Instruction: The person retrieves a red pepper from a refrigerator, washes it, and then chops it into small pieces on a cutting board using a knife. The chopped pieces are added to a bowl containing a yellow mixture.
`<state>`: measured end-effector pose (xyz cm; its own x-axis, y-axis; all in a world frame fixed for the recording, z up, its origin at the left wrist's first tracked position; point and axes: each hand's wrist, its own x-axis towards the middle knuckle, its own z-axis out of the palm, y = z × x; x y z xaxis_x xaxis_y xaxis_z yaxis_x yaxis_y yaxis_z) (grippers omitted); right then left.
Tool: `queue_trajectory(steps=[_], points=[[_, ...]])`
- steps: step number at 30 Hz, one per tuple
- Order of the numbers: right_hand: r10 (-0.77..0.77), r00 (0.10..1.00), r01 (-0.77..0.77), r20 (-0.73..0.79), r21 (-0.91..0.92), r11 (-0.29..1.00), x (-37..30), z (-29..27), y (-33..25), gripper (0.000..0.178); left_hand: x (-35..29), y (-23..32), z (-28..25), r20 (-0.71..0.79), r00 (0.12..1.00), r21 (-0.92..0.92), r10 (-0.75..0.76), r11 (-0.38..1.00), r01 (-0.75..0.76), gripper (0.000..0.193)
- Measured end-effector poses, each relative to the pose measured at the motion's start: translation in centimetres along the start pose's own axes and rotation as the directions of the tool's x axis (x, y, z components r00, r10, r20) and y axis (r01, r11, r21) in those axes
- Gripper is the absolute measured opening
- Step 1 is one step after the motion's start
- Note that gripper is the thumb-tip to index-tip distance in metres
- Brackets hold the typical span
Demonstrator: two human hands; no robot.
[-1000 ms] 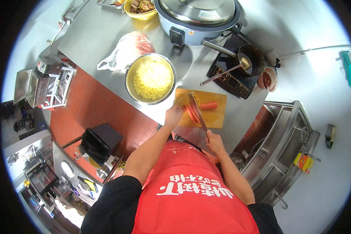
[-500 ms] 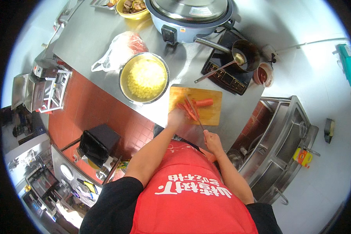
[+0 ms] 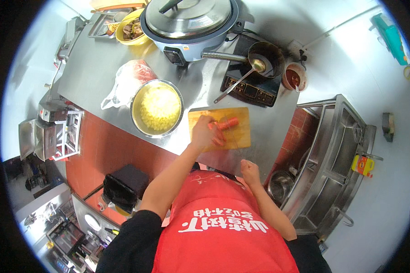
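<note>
Seen from the board (image 3: 241, 139) on the table (image 3: 205, 93), a bowl (image 3: 134, 120) of yellow cubes stands just beside it at ten o'clock, the cooker (image 3: 189, 48) at eleven, and a hob (image 3: 259, 95) bearing a pan (image 3: 274, 68) at one. On the board, the carrot (image 3: 230, 123) lies at three o'clock from the left hand (image 3: 202, 132), cut pieces (image 3: 218, 138) at five; whether those fingers grasp any, I cannot tell. The right hand (image 3: 250, 171) is clenched, its knife (image 3: 236, 141) blurred.

Near the front edge of the worktop (image 3: 89, 75), the left hand (image 3: 202, 132) touches carrot (image 3: 229, 123) on a board (image 3: 242, 140); the right hand (image 3: 250, 171) is closed round a blurred knife (image 3: 236, 139). A pot (image 3: 137, 114) stands left along that edge, a cooker (image 3: 189, 27) at the back, a hob (image 3: 256, 94) near the right edge.
</note>
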<state>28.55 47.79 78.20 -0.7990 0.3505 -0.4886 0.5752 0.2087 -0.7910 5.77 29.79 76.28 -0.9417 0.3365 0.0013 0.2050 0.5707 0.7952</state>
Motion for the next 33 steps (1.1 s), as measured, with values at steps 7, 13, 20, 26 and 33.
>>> queue_trajectory(steps=[7, 13, 20, 26, 33], points=[[0.068, 0.996, -0.063, -0.053, 0.083, 0.995, -2.3, -1.7, 0.6, 0.055, 4.0, 1.2, 5.1, 0.438, 0.899, 0.291, -0.007, 0.947, -0.135, 0.035], [-0.017, 0.988, 0.037, 0.153, -0.125, 0.992, -3.2, -1.1, -0.8, 0.055, -0.5, -2.0, -2.6, 0.076, 0.976, 0.140, -0.206, 0.971, 0.194, 0.042], [0.152, 0.910, -0.005, 0.386, -0.355, 0.935, 0.0, 3.3, -3.2, 0.068, -11.5, -7.4, -6.9, -0.077, 0.775, 0.107, -0.627, 0.768, 0.631, 0.049], [0.207, 0.931, -0.147, 0.300, -0.208, 0.967, 1.3, 3.3, -1.9, 0.072, -10.0, -6.5, -4.8, 0.023, 0.775, 0.023, -0.631, 0.776, 0.631, 0.057], [0.226, 0.939, -0.192, 0.261, -0.148, 0.970, 1.6, 2.3, -1.9, 0.072, -5.8, -4.9, 1.1, 0.105, 0.781, -0.063, -0.616, 0.779, 0.623, 0.045]])
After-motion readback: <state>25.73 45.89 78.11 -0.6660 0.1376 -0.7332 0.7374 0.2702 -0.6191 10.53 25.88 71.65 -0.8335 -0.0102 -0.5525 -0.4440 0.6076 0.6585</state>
